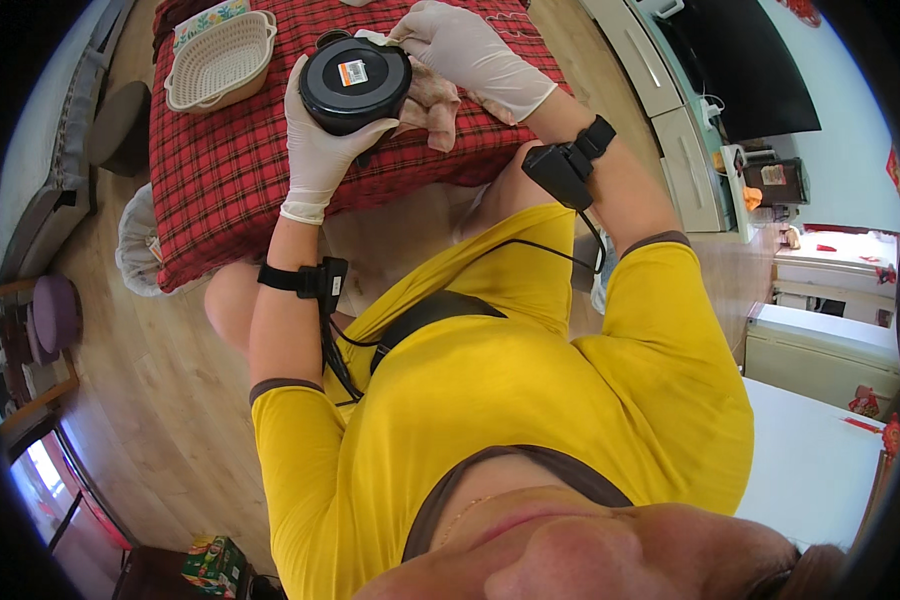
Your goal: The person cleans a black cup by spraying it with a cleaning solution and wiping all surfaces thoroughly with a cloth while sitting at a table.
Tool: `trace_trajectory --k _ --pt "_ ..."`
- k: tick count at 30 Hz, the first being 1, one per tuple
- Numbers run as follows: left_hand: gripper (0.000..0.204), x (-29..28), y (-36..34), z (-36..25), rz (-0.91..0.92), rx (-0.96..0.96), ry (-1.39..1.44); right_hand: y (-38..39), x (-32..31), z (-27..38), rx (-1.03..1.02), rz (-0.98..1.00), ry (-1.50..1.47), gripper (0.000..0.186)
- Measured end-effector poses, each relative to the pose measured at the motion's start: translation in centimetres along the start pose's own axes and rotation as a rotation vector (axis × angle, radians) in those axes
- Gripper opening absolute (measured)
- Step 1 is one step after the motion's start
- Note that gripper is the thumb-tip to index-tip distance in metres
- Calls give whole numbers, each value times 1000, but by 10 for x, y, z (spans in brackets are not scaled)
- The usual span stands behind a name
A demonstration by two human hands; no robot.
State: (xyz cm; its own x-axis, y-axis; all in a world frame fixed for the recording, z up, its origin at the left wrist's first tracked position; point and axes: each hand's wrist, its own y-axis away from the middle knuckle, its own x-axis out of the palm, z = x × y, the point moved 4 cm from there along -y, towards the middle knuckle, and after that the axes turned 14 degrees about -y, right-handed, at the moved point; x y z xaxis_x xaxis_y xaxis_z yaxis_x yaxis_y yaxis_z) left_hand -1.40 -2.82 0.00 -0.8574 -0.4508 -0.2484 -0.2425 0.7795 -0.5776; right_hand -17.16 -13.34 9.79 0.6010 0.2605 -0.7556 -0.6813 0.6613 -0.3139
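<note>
- The round black pot-like appliance, its flat underside with a small white-and-orange sticker turned toward the camera, is held tipped on its side above the near edge of the counter, which is covered by a red-and-black checked cloth.
- The left hand, in a white disposable glove, is wrapped around the lower left side of the appliance; its grip is closed firmly on the black body, with the fingers curled under it and the thumb along the left rim.
- The right hand, also gloved in white, is laid at the upper right of the appliance, its grip closed on a crumpled pale pink-beige cloth rag that is pressed against the appliance's side.
- The loose end of the rag is seen hanging down just right of the appliance, over the checked cloth.
- A black strap-on device with a cable is worn on each wrist.
- A cream plastic lattice basket is set on the far left part of the counter, well apart from both hands.
- A white mesh bin is stood on the wooden floor just beside the counter's left corner.
- A yellow short-sleeved shirt is worn by the person.
</note>
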Motion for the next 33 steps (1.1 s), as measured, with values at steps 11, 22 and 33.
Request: trace_trajectory --k 11,22,33 --pt "113 4 1 2 25 -50 93 8 -4 2 -302 25 52 10" --pt "113 5 -1 3 30 -27 96 27 12 -9 -318 -23 296 19" --pt "112 4 1 3 31 -19 84 48 8 41 -199 134 194 12"
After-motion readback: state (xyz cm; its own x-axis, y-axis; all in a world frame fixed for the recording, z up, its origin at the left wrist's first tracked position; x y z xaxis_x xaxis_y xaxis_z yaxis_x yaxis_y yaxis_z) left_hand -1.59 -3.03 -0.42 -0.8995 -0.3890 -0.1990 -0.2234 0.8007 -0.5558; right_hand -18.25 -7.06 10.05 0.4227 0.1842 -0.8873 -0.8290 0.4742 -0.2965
